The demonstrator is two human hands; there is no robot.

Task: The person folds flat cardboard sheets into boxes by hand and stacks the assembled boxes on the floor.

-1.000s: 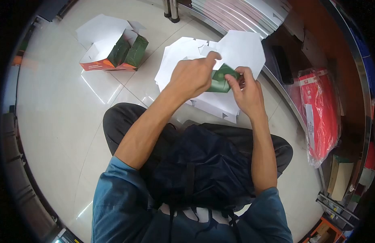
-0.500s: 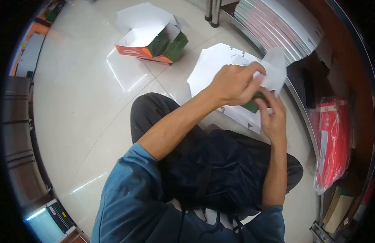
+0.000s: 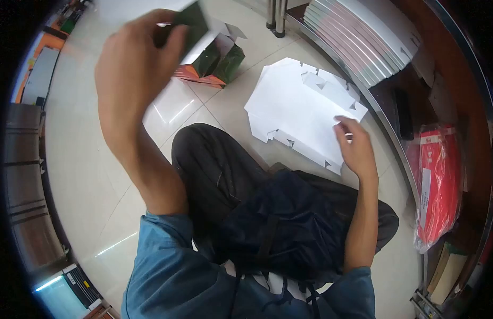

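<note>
Left: the left hand (image 3: 135,69), thumb and fingers closed about a raised green card piece (image 3: 194,24), apparently pinched to keep it unbent, near the open box (image 3: 228,66); contact unclear. Right: the right hand (image 3: 357,146), loosely curled, thumb parted, nothing visibly gripped, beside white sheets (image 3: 294,101) lying flat, presumably for easy reach.

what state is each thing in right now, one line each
Bare left hand: raised, gripping
Green cardboard piece: held in left hand
Orange-and-green cardboard box: open, partly hidden
White cut cardboard sheets: lying flat
Bare right hand: fingers bent, nothing visibly held
Pale layered sheets: stacked
Red packet: wrapped in clear plastic
</note>
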